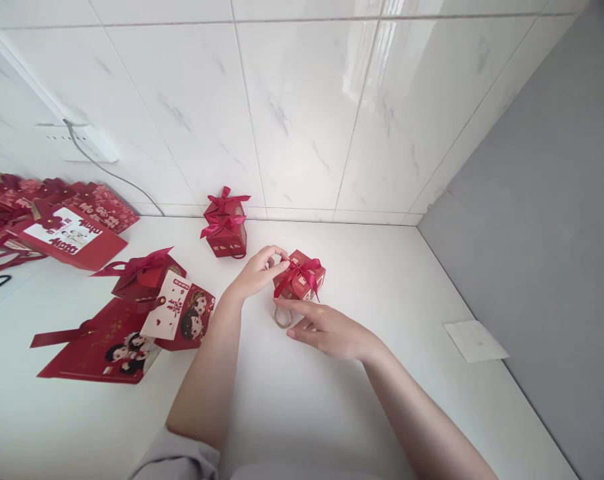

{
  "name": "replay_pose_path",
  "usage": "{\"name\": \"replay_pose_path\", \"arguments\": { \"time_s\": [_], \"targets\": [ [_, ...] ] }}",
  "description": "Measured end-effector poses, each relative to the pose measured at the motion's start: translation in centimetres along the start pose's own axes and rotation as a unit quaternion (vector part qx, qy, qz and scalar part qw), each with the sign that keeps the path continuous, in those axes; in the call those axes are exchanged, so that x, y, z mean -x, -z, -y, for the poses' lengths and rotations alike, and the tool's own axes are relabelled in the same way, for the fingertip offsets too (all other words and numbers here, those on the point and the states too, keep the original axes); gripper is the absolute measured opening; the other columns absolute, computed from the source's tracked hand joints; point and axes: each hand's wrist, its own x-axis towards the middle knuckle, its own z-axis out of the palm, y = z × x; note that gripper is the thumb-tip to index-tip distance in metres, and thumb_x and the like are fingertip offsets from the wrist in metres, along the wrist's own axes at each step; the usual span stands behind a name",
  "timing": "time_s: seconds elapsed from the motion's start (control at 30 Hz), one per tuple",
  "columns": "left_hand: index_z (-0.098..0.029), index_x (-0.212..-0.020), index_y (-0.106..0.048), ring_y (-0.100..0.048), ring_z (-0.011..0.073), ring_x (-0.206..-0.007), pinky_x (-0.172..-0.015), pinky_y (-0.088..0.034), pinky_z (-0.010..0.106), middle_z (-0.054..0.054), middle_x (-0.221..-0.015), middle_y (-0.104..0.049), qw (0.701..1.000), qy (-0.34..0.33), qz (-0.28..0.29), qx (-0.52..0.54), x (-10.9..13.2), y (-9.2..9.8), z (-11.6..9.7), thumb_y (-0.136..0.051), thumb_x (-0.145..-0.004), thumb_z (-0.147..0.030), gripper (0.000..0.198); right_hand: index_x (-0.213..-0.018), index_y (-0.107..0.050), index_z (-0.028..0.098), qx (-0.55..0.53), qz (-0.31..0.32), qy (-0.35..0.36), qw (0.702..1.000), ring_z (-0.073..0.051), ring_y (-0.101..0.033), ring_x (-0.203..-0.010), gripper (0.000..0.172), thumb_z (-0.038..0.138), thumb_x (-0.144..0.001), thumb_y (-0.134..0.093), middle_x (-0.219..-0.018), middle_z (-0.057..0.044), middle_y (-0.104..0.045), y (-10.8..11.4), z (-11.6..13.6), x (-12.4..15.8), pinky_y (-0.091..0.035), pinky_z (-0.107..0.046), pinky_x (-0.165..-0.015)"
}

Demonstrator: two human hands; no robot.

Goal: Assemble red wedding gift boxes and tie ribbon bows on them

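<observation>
A small red gift box [301, 281] with a magenta ribbon bow on top sits on the white table, near the middle of the view. My left hand [262, 270] is at its upper left, with thumb and forefinger close together at the edge of the bow; whether they pinch the ribbon is too small to tell. At the box's near side is my right hand [327, 328], its fingers apart and the forefinger along the lower edge. A loop of beige twisted cord [283, 317] lies by the right fingertips, below the box.
Two red ribboned boxes [225, 233] stand stacked by the tiled wall. Red gift bags [107, 343] and boxes lie on the left, with more red packages [77, 233] behind. A white wall socket [77, 143] has a grey cable. A white plate [475, 341] is at right.
</observation>
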Motion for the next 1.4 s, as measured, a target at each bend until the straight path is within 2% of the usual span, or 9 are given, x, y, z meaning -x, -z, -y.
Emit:
{"name": "replay_pose_path", "arguments": {
  "time_s": [0.13,0.33,0.4,0.5,0.67,0.77,0.87,1.1,1.4],
  "targets": [
    [-0.025,-0.105,-0.059,-0.055,0.0152,-0.083,-0.078,-0.044,0.030,0.001,-0.114,-0.060,0.999,0.000,-0.007,0.033,-0.2,-0.2,0.5,-0.053,-0.087,-0.043,0.026,-0.149,-0.027,0.038,-0.032,-0.008,0.009,0.999,-0.021,-0.063,-0.106,0.062,0.041,-0.093,-0.052,-0.146,-0.004,-0.042,-1.0,0.0,-0.3,-0.048,-0.040,-0.095],
    [-0.023,-0.103,-0.062,-0.048,0.0124,-0.062,-0.064,-0.042,0.028,0.002,-0.087,-0.059,0.996,0.018,-0.016,0.087,-0.1,0.2,0.9,-0.039,-0.092,-0.054,0.040,-0.151,-0.015,0.041,-0.045,-0.014,-0.003,0.999,-0.026,-0.055,-0.119,0.071,0.052,-0.091,-0.051,-0.155,-0.004,-0.025,-2.2,-0.4,-0.8,-0.043,-0.045,-0.100],
    [-0.023,-0.106,-0.063,-0.049,0.0125,-0.060,-0.062,-0.042,0.027,0.002,-0.083,-0.059,0.996,0.021,0.000,0.090,0.1,0.4,0.7,-0.039,-0.092,-0.055,0.043,-0.151,-0.019,0.039,-0.055,-0.022,-0.008,0.998,-0.025,-0.055,-0.118,0.071,0.052,-0.090,-0.053,-0.151,-0.007,-0.031,-2.2,-0.7,-1.0,-0.045,-0.043,-0.098],
    [-0.025,-0.116,-0.061,-0.050,0.0135,-0.062,-0.061,-0.042,0.026,0.001,-0.077,-0.058,0.997,0.031,0.030,0.065,0.4,0.6,0.1,-0.043,-0.090,-0.055,0.044,-0.144,-0.040,0.033,-0.052,-0.047,-0.015,0.997,-0.024,-0.061,-0.103,0.060,0.052,-0.089,-0.054,-0.136,-0.008,-0.048,-1.5,-0.8,-0.8,-0.048,-0.040,-0.090],
    [-0.026,-0.112,-0.064,-0.050,0.0139,-0.066,-0.061,-0.040,0.025,-0.001,-0.073,-0.055,0.998,0.017,0.062,0.009,0.7,0.5,-1.2,-0.056,-0.084,-0.052,0.038,-0.098,-0.072,0.025,-0.062,-0.023,-0.001,0.998,-0.021,-0.061,-0.080,0.032,0.051,-0.088,-0.054,-0.091,-0.003,-0.067,0.8,0.0,0.2,-0.048,-0.032,-0.071],
    [-0.023,-0.100,-0.065,-0.044,0.0125,-0.061,-0.056,-0.036,0.025,-0.002,-0.067,-0.048,0.997,0.002,0.077,0.011,0.8,0.5,-1.6,-0.057,-0.084,-0.049,0.032,-0.081,-0.073,0.022,-0.063,-0.025,-0.014,0.998,-0.020,-0.061,-0.073,0.036,0.051,-0.088,-0.054,-0.077,-0.002,-0.069,1.9,0.4,0.7,-0.044,-0.030,-0.064],
    [-0.021,-0.091,-0.064,-0.039,0.0112,-0.058,-0.053,-0.032,0.024,-0.003,-0.063,-0.042,0.995,-0.005,0.096,0.008,1.0,0.6,-1.7,-0.062,-0.080,-0.044,0.025,-0.080,-0.073,0.020,-0.062,-0.027,-0.050,0.996,-0.021,-0.064,-0.072,0.040,0.053,-0.089,-0.052,-0.074,-0.003,-0.070,2.6,0.4,1.1,-0.042,-0.030,-0.062],
    [-0.019,-0.076,-0.060,-0.034,0.0104,-0.054,-0.050,-0.027,0.024,-0.004,-0.059,-0.040,0.994,0.019,0.105,-0.011,1.0,0.8,-1.6,-0.057,-0.082,-0.047,0.029,-0.082,-0.074,0.019,-0.082,0.001,-0.075,0.994,-0.022,-0.071,-0.073,0.042,0.054,-0.089,-0.053,-0.098,-0.005,-0.073,3.1,-0.1,1.4,-0.044,-0.031,-0.066],
    [-0.018,-0.064,-0.047,-0.036,0.0113,-0.058,-0.054,-0.028,0.025,-0.002,-0.064,-0.040,0.995,0.022,0.092,0.018,0.8,0.8,-1.5,-0.052,-0.085,-0.050,0.039,-0.082,-0.076,0.020,-0.016,0.017,-0.081,0.996,-0.017,-0.066,-0.054,0.043,0.053,-0.090,-0.050,-0.073,-0.003,-0.071,3.6,0.0,1.8,-0.039,-0.027,-0.053]
  ]
}}
